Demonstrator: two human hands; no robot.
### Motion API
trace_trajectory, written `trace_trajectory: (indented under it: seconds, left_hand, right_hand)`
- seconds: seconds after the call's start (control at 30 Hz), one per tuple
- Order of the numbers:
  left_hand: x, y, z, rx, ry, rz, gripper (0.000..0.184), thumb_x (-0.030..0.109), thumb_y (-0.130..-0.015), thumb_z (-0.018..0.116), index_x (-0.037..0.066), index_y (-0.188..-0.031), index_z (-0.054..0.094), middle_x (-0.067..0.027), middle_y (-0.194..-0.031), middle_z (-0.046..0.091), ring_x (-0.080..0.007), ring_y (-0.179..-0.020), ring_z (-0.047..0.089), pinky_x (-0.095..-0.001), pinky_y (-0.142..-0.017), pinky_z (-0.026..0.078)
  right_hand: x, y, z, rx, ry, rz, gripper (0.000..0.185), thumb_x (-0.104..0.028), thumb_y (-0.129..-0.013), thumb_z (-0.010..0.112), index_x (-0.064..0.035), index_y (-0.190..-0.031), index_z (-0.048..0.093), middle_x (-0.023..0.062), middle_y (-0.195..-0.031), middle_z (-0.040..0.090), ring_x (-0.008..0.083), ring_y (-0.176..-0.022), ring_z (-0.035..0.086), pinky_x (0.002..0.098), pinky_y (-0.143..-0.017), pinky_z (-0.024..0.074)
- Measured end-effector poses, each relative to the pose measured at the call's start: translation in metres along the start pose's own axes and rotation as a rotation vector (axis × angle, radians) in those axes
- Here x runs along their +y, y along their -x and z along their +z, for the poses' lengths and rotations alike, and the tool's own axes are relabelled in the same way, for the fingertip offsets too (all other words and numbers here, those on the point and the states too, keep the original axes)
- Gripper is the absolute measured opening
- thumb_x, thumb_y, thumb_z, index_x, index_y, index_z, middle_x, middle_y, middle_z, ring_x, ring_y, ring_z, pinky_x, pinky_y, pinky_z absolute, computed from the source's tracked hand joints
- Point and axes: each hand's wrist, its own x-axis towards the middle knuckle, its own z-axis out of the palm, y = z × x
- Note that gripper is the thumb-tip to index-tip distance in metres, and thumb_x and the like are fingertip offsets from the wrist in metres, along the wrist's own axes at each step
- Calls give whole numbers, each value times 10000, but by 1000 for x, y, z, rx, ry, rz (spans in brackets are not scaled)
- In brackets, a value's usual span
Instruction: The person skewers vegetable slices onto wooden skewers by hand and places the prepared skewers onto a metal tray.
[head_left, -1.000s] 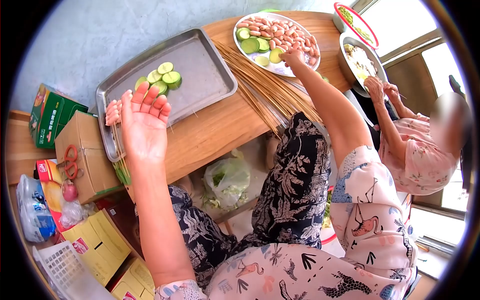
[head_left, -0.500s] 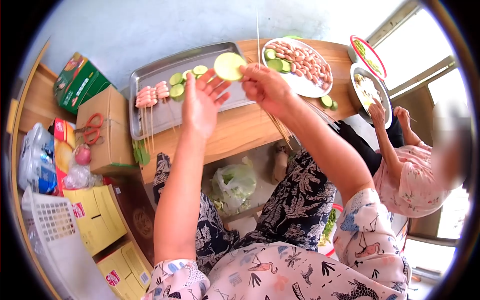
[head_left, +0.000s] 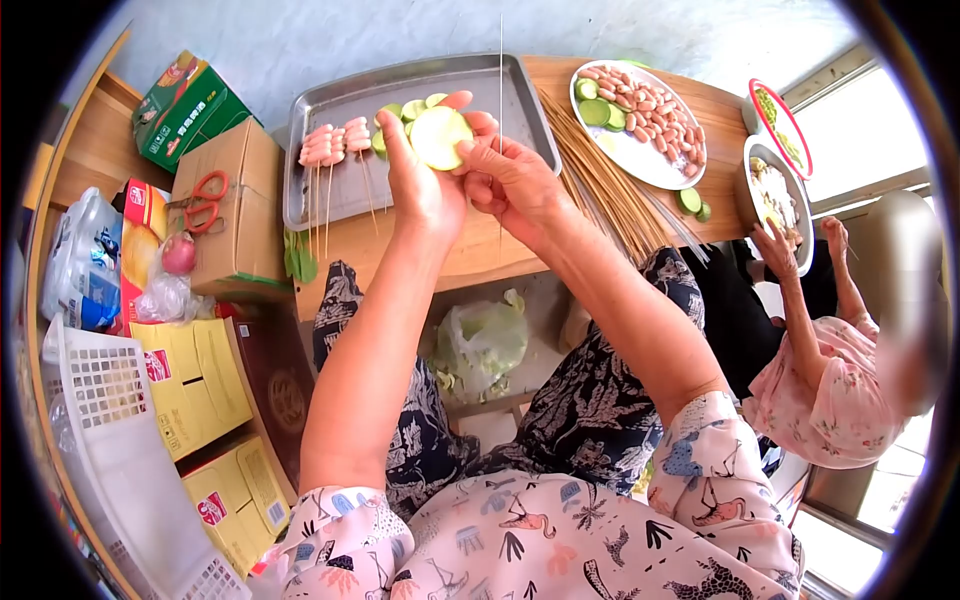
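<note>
A pale green round slice [head_left: 440, 138] is between my two hands, over the metal tray [head_left: 340, 100]. My left hand [head_left: 430, 185] is palm up, fingers behind the slice and thumb at its left edge. My right hand [head_left: 515, 180] pinches a thin skewer [head_left: 501, 70] that stands upright, its fingers touching the slice's right edge. Behind my left hand lie more green slices [head_left: 390, 110] in the tray, with skewered pink sausages [head_left: 322, 146] to their left. An oval white plate [head_left: 640, 168] at the right holds pink sausages and green slices.
Many bamboo skewers [head_left: 610, 200] lie right of the tray. Two green pieces [head_left: 689, 201] sit near the plate. At the right a co-worker's hands [head_left: 778, 248] are at a metal bowl [head_left: 752, 205]. Cardboard box [head_left: 235, 215], red scissors [head_left: 205, 203] and white basket [head_left: 130, 440] stand left.
My right hand has come from the plate with a slice and a skewer and now meets my left hand. My left fingers have closed in behind the slice.
</note>
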Motion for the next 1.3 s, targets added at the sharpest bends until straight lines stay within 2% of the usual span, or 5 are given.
trace_trajectory:
  seconds: [0.2,0.37,0.43,0.67,1.3]
  left_hand:
    - [21,-19,-34,-150,209,-24,740,597,-937,159,-7,-1109,551,-162,-1006,611,-246,-781,551,-347,-671,456]
    - [40,-28,-49,-218,300,17,616,493,-967,259,-41,-1148,509,-210,-1088,582,-299,-903,572,-363,-727,471]
    - [46,-22,-33,26,299,66,533,394,-979,288,-67,-1168,477,-243,-1126,552,-340,-1030,551,-396,-835,473]
    - [56,-23,-35,154,434,95,442,247,-922,304,-121,-1109,462,-250,-1066,538,-351,-998,558,-410,-849,495]
    - [55,-28,-41,142,390,122,367,250,-882,300,-38,-1001,495,-221,-932,574,-312,-844,586,-402,-729,498]
  right_hand:
    - [-8,20,1,174,203,-87,382,-323,-965,364,3,-962,564,28,-705,534,86,-533,417,224,-474,289]
    - [-18,45,-1,-30,451,-168,356,-278,-969,385,5,-984,600,-14,-583,448,61,-514,377,220,-487,295]
    - [-19,58,8,-94,523,-108,323,-237,-979,398,9,-1040,598,-42,-542,393,51,-478,345,214,-480,296]
    - [-6,85,26,-124,561,-10,254,-162,-982,422,-32,-1158,550,-77,-542,357,21,-464,320,188,-432,271]
    - [0,86,26,-121,662,48,258,-144,-967,418,-26,-1132,577,-99,-575,355,8,-511,322,182,-456,271]
